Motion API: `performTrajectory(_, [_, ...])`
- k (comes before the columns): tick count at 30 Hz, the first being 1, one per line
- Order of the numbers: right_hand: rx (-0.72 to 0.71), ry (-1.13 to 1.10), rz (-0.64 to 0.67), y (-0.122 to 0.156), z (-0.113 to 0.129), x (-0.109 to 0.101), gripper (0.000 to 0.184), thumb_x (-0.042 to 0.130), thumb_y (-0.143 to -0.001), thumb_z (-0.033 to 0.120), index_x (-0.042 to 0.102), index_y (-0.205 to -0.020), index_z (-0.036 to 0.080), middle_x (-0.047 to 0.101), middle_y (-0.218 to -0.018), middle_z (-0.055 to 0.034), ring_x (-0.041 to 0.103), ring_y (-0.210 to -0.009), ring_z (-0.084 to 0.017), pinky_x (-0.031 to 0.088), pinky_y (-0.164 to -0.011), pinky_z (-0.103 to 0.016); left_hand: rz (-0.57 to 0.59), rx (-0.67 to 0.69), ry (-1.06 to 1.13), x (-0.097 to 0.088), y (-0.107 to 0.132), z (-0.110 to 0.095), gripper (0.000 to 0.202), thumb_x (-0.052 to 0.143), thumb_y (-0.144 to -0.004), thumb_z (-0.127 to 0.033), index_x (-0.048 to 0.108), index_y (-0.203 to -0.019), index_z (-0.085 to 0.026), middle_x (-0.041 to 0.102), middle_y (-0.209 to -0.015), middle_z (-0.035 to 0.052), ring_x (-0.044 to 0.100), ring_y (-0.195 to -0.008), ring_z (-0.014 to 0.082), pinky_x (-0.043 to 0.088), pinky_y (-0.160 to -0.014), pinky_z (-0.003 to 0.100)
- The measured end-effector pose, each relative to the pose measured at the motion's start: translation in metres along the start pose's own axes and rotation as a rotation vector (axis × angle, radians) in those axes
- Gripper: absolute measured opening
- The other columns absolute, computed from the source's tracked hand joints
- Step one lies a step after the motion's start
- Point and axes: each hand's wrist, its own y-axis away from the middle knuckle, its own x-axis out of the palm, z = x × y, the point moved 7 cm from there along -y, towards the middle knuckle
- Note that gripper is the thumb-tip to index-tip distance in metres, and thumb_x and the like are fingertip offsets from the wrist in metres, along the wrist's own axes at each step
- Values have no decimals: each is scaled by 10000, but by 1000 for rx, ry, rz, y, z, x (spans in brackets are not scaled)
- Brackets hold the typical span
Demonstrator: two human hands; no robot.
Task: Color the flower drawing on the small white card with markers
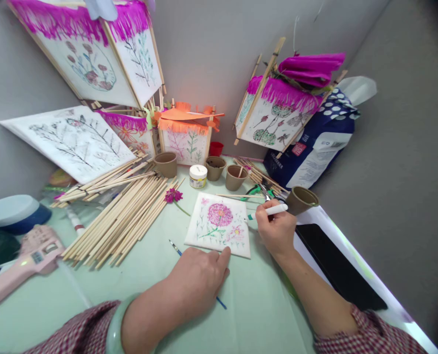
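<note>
A square white paper (219, 223) with a pink flower drawing lies on the pale green table. My left hand (198, 280) rests on the table, fingers curled loosely, a fingertip pressing the paper's near edge. Its palm lies over a thin blue paintbrush (175, 247). My right hand (276, 228) is closed round a white marker (272, 210), whose tip sits at the paper's right edge.
A pile of bamboo sticks (123, 216) lies to the left, with a purple flower (173, 195) beside it. Brown pots (236, 177) and a white jar (198, 175) stand behind the paper. Paper lanterns (184, 135) line the wall. A black tablet (333, 265) lies at right.
</note>
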Motion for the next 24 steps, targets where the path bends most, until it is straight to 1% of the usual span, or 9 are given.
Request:
performTrajectory(6, [11, -63, 66, 3, 3, 6, 215, 551, -805, 280, 510, -605, 213, 456, -444, 69, 433, -414, -110, 350, -484, -248, -24, -1, -13, 1, 2, 0, 308, 423, -949, -218, 590, -1191, -130, 717, -739, 56, 679, -575, 251, 468, -491, 346])
performTrajectory(11, [-11, -72, 113, 4, 5, 11, 211, 541, -817, 294, 517, -624, 214, 501, -473, 60, 465, -429, -116, 363, -489, -245, -27, 7, -4, 2, 1, 0, 313, 420, -950, -221, 590, -1196, -128, 717, -736, 54, 681, -578, 261, 479, -493, 363])
performTrajectory(15, [-3, -66, 129, 4, 5, 13, 212, 540, -814, 300, 524, -621, 213, 517, -478, 54, 480, -436, -121, 369, -497, -248, -11, 4, -2, 1, 0, 0, 316, 424, -950, -217, 582, -1208, -128, 720, -748, 59, 685, -587, 255, 481, -500, 353])
performTrajectory(18, [1, -70, 144, 4, 5, 14, 215, 541, -806, 294, 520, -609, 212, 500, -460, 59, 467, -425, -117, 361, -489, -246, 9, 1, 4, 1, 0, 0, 315, 418, -952, -216, 582, -1207, -128, 720, -752, 59, 690, -598, 257, 485, -504, 353])
performTrajectory(24, [9, -86, 120, 5, 4, 11, 209, 543, -810, 286, 523, -617, 210, 488, -456, 65, 455, -419, -111, 356, -479, -240, -3, 7, -2, 2, 0, 1, 324, 412, -956, -223, 576, -1218, -130, 718, -755, 56, 688, -587, 258, 481, -495, 354])
